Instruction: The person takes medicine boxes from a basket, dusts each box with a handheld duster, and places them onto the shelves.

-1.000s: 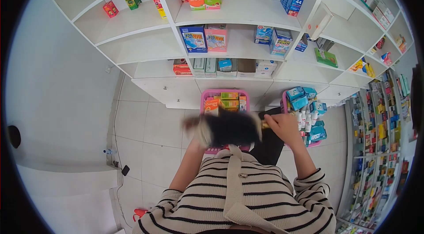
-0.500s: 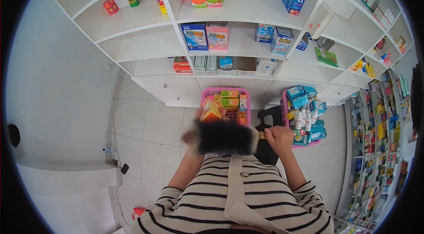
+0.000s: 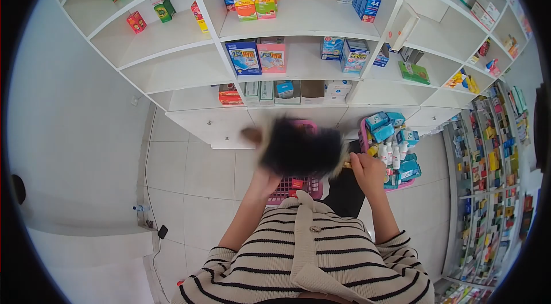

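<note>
My right hand [image 3: 369, 172] is closed around the thin yellowish handle of a duster [image 3: 301, 146]. The duster's head is dark and fluffy with paler ends, smeared by motion, and lies across the middle of the view. Behind it, my left hand [image 3: 267, 179] shows only its wrist and lower part; its fingers and anything in them are hidden. Below the duster stands a pink basket [image 3: 313, 189] with red items [image 3: 297, 183] in it. Most of that basket is covered by the duster.
White shelves [image 3: 310, 20] rise ahead, holding KoolFever boxes [image 3: 244, 57], Combi boxes [image 3: 255, 2] and others. A second pink basket [image 3: 402, 185] at right holds blue boxes and white bottles [image 3: 393, 153]. Cupboard doors [image 3: 212, 126] lie below the shelves. A packed display rack [image 3: 488, 189] stands far right.
The duster has swung upward and tilted, now covering my left hand's fingers. The orange box seen in my left hand before is hidden. My view has shifted slightly.
</note>
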### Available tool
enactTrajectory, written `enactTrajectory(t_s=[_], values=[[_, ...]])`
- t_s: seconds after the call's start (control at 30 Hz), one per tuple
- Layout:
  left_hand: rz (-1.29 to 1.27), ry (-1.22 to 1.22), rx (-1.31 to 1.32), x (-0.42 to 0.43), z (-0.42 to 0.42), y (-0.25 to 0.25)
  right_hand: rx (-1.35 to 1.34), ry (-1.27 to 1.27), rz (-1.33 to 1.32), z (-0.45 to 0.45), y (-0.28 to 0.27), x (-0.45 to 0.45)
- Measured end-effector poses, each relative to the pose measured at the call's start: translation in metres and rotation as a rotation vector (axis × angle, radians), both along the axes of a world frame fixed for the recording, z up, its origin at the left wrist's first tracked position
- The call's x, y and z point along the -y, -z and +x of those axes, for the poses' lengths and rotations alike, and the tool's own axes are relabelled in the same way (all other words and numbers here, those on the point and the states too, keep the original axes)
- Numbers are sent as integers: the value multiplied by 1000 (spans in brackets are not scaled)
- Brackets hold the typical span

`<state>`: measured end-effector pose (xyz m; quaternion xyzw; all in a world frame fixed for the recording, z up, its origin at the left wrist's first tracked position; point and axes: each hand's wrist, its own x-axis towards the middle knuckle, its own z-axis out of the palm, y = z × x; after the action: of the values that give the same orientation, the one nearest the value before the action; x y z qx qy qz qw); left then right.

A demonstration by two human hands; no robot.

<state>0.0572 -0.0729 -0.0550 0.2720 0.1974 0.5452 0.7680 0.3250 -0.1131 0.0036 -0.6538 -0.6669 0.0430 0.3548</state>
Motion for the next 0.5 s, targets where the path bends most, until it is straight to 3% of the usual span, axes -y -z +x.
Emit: enactTrajectory(t_s=[0.03,0.13,0.2,0.23,0.3,0.37,0.43,0.47,0.5], values=[[-117,22,36,-4,-2,-3,0,3,4,3,-8,-1],[-44,-124,-116,-3,5,-17,83,-169,118,13,-23,-2],[55,-167,-306,1,4,-22,-8,102,-13,13,-20,0],[55,-170,-305,0,1,-20,-7,98,-12,15,-20,2],[743,-361,-1253,-7,-8,-12,-64,60,-47,17,-21,5],[330,-193,-846,-2,5,-30,17,110,-47,13,-23,6],[366,-174,-987,-5,2,-17,97,168,-44,14,-25,7],[725,-336,-1220,-12,-1,-13,31,95,-58,15,-26,7],[724,-307,-1216,-13,-2,-10,-34,21,-72,17,-26,7]])
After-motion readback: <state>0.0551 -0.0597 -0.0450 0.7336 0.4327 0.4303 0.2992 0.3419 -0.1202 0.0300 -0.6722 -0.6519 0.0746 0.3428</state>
